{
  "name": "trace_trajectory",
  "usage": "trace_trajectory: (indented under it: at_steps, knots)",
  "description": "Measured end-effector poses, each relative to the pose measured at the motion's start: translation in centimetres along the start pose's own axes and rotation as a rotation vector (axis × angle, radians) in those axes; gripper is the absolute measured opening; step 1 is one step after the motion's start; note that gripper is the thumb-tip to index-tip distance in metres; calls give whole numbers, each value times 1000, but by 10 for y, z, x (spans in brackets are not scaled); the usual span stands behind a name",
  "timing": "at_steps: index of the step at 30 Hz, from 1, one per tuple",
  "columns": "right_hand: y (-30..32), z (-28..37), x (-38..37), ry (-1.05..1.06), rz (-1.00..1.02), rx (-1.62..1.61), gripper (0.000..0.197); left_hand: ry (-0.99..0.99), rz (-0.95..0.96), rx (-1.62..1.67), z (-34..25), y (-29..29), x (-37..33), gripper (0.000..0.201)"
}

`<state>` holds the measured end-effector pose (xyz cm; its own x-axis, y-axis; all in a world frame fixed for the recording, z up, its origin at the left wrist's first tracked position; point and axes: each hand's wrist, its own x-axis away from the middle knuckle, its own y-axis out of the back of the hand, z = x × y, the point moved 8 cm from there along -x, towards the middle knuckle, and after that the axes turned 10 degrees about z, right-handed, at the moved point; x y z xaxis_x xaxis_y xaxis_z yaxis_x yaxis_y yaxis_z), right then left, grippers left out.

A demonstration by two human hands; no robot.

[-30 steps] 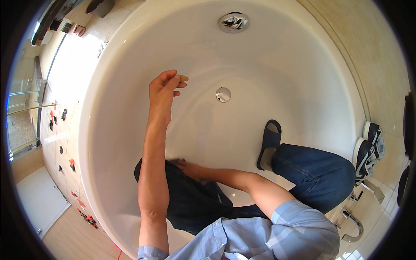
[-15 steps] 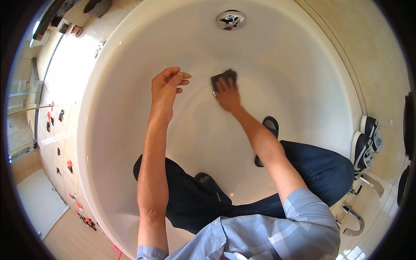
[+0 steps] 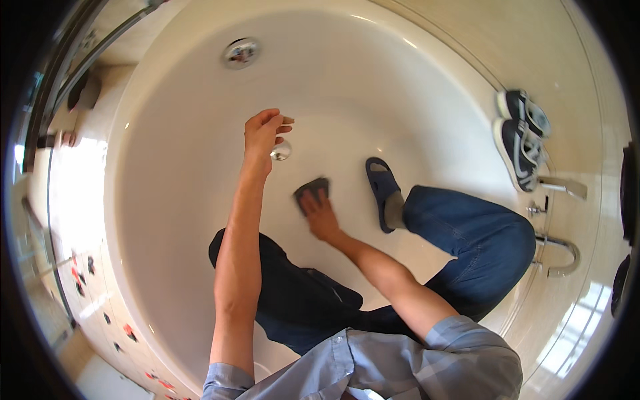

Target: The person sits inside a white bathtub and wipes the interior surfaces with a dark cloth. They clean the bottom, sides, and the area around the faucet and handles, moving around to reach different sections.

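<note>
I am crouched inside a white bathtub (image 3: 167,200). My right hand (image 3: 321,217) presses a dark grey scouring pad (image 3: 312,193) against the tub floor, its fingers laid over the pad. Farther forward and to the left, my left hand (image 3: 262,137) is raised above the tub floor. Between its thumb and fingers it pinches a small tan piece (image 3: 288,121), whose kind I cannot make out. The round chrome drain cover (image 3: 281,151) shows just beside the left wrist.
A chrome overflow plate (image 3: 241,53) is set in the far tub wall. My slippered foot (image 3: 382,190) stands to the right. Black-and-white sneakers (image 3: 519,143) rest on the right ledge by a chrome spout (image 3: 563,187) and curved faucet (image 3: 563,253).
My right hand has slid the pad nearer to me, from beside the drain to the middle of the floor. The view has turned, and my left hand still pinches the tan piece.
</note>
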<state>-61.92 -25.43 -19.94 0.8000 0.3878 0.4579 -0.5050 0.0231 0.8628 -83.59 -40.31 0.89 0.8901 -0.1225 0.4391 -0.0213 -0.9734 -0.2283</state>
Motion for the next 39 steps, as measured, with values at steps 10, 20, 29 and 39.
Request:
trace_trajectory:
  at_steps: [10,20,29,39]
  knots:
    - [57,-67,-29,39,-254,48,49,10,251,-378,19,-95,26,34]
    - [322,-147,-81,-102,10,331,13,-22,159,-462,-10,-115,20,33]
    - [368,-227,105,41,-823,475,33,-205,270,-409,-9,-186,24,38]
    - [257,-304,286,-648,-525,460,58,-197,198,-421,-5,-186,27,33]
